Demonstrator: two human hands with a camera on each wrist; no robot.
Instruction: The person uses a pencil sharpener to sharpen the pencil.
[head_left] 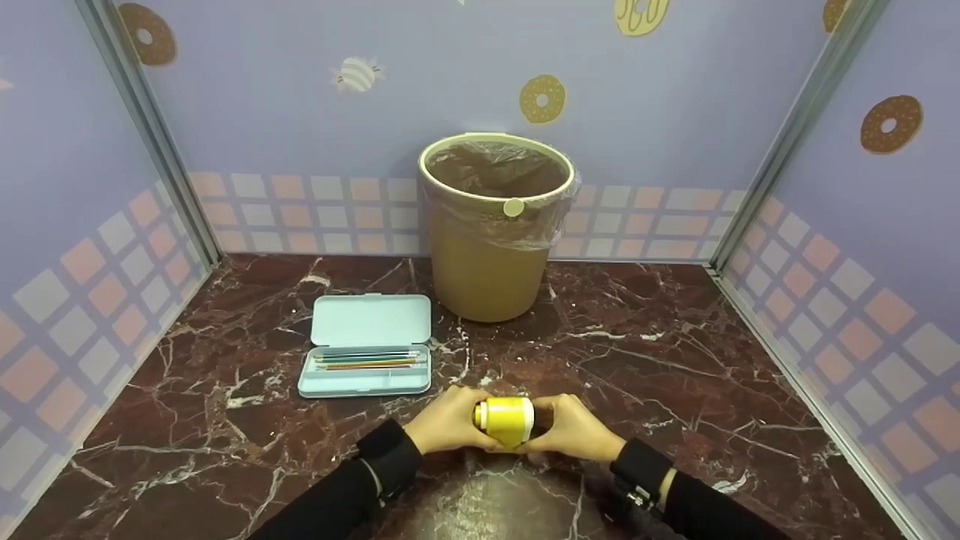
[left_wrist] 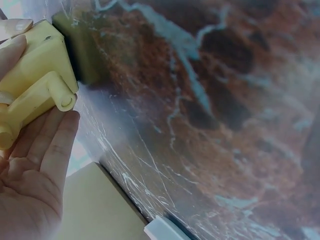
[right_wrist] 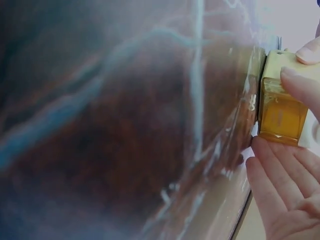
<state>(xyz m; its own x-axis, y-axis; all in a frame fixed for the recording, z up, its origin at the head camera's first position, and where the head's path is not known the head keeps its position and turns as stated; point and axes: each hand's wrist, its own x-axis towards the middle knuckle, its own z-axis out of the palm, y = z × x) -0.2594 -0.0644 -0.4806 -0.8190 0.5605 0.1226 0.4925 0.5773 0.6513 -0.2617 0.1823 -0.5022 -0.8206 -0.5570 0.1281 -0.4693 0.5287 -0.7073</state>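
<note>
A yellow crank pencil sharpener [head_left: 507, 421] is held between both hands low in the middle of the head view. My left hand [head_left: 450, 421] grips its left side, where a crank handle [left_wrist: 37, 102] shows in the left wrist view. My right hand [head_left: 576, 431] holds the opposite side, thumb on top and fingers below. In the right wrist view the clear shavings drawer [right_wrist: 282, 117] faces out, with pale bits inside. The sharpener is close to the dark marble tabletop; whether it touches cannot be told.
Left of the hands lies an open light-blue pencil case [head_left: 371, 321] with several pencils [head_left: 367, 361] inside. Behind stands a tan waste bin [head_left: 487, 274] lined with a clear bag. Patterned walls enclose the marble tabletop [head_left: 675, 360] at the back and sides.
</note>
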